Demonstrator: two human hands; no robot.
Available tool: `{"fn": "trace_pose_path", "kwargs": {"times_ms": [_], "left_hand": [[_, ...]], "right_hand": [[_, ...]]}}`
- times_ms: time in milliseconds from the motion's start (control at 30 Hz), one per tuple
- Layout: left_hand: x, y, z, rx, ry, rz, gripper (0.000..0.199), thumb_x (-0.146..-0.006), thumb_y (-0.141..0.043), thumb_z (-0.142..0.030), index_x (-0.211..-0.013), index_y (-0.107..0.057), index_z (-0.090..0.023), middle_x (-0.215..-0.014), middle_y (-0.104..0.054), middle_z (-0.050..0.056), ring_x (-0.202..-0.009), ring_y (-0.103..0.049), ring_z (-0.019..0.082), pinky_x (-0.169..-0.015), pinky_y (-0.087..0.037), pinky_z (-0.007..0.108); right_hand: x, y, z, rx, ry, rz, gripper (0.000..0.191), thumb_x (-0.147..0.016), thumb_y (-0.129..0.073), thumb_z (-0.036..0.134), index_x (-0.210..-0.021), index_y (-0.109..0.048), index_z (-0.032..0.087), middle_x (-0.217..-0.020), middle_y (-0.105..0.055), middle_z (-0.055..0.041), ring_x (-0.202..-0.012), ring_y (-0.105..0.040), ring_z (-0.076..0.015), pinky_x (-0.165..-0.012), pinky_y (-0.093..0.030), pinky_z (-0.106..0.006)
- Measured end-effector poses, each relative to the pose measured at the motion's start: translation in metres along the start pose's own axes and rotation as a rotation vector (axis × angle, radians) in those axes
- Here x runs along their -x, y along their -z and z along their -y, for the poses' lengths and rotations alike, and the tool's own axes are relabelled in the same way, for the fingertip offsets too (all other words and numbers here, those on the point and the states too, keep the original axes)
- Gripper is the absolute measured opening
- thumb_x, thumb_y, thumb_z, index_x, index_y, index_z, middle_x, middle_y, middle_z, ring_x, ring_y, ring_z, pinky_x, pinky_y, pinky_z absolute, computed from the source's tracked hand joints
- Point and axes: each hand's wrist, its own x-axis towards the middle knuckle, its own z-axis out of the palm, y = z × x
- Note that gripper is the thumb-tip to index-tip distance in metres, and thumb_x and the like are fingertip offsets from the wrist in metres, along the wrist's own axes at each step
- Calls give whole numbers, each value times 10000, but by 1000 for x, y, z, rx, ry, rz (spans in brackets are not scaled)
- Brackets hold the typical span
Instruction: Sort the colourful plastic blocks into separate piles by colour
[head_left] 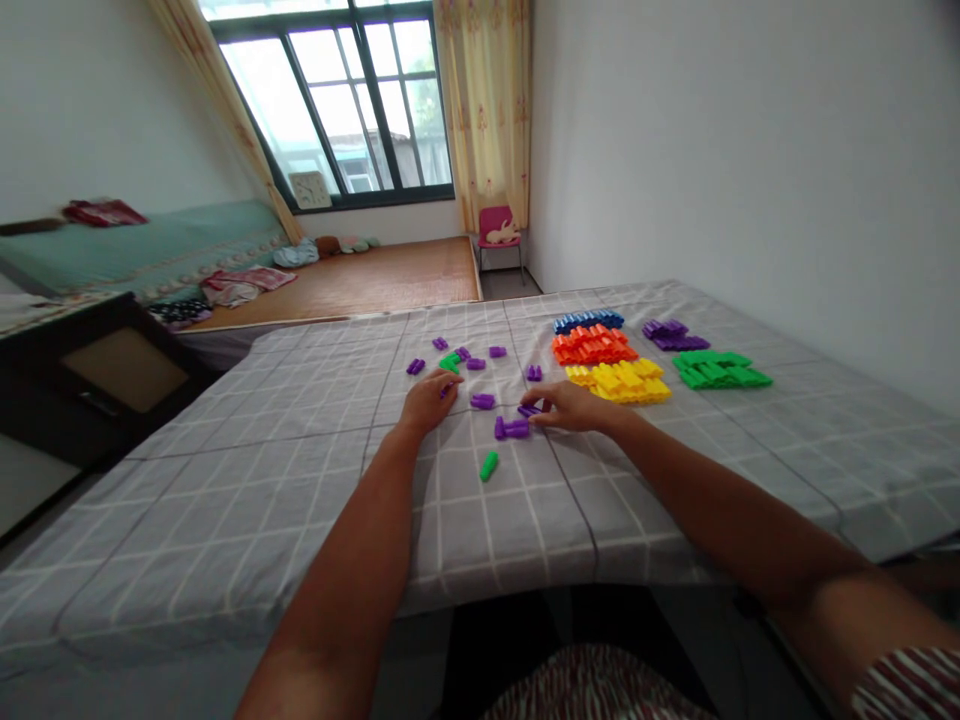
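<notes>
My right hand [566, 407] closes thumb and fingertips round a small purple plastic piece [528, 410], low over the cloth. Just below it are more purple pieces [513, 429]. My left hand [430, 400] is curled, with a purple piece [447, 389] showing at its fingers. Right beyond its fingertips lie green pieces [450, 362]. Several loose purple pieces [482, 401] are scattered between and beyond my hands. Nearest me lies a single green piece [489, 466]. The pieces are short and tube-like, too small to tell their exact kind.
Sorted piles stand at the right: blue [589, 321], orange [594, 345], yellow [621, 381], purple [675, 335] and green [721, 369]. A grey checked cloth [247, 480] covers the table. Beyond are a mat-covered bed [390, 270], a pink chair [496, 222] and a dark cabinet [67, 380].
</notes>
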Motion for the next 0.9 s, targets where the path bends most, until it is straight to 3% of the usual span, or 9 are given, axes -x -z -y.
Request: {"fn": "trace_pose_path", "kwargs": {"times_ms": [100, 300, 433, 633, 733, 900], "left_hand": [[0, 0, -5, 9, -13, 11, 284, -885, -468, -252, -1050, -696, -216, -1086, -682, 46, -999, -634, 177, -942, -487, 301], [0, -1, -8, 5, -11, 47, 288, -887, -462, -247, -1048, -699, -219, -1075, -680, 44, -990, -633, 171, -925, -490, 294], [0, -2, -6, 3, -27, 55, 289, -882, -465, -242, -1049, -700, -221, -1077, -680, 42, -986, -633, 173, -914, -493, 294], [1, -5, -3, 10, -38, 34, 288, -873, -471, -235, -1035, -706, -202, -1045, -688, 50, -936, -641, 176, -877, -501, 294], [0, -4, -2, -5, -30, 51, 290, -871, -472, -246, -1040, -705, -211, -1051, -690, 46, -954, -639, 177, -886, -497, 292], [0, 0, -3, -4, -42, 55, 300, -876, -457, -281, -1037, -701, -215, -1069, -691, 47, -982, -639, 184, -904, -490, 297]], "right_hand": [[2, 3, -2, -74, -24, 2, 355, -801, -674, 323, -1133, -662, 199, -1012, -716, -54, -794, -670, -167, -738, -488, -268], [6, -1, -14, -175, 89, 36, 588, -720, -742, 256, -1283, -577, 212, -1273, -604, -99, -817, -659, -156, -785, -504, -304], [5, -1, -16, -142, 80, 81, 552, -747, -707, 222, -1285, -586, 244, -1136, -677, -52, -835, -651, -165, -793, -492, -296], [5, 1, -4, -109, 212, 103, 649, -711, -773, 385, -1311, -582, 230, -1213, -641, -88, -1065, -588, -229, -914, -449, -345], [4, -1, 6, -80, 278, 107, 589, -761, -733, 408, -1300, -591, 220, -1222, -638, -97, -1129, -547, -250, -979, -404, -381], [-1, -2, 21, -12, 338, 114, 395, -826, -675, 364, -1182, -657, 192, -1111, -676, -96, -1029, -579, -226, -943, -409, -348]]}}
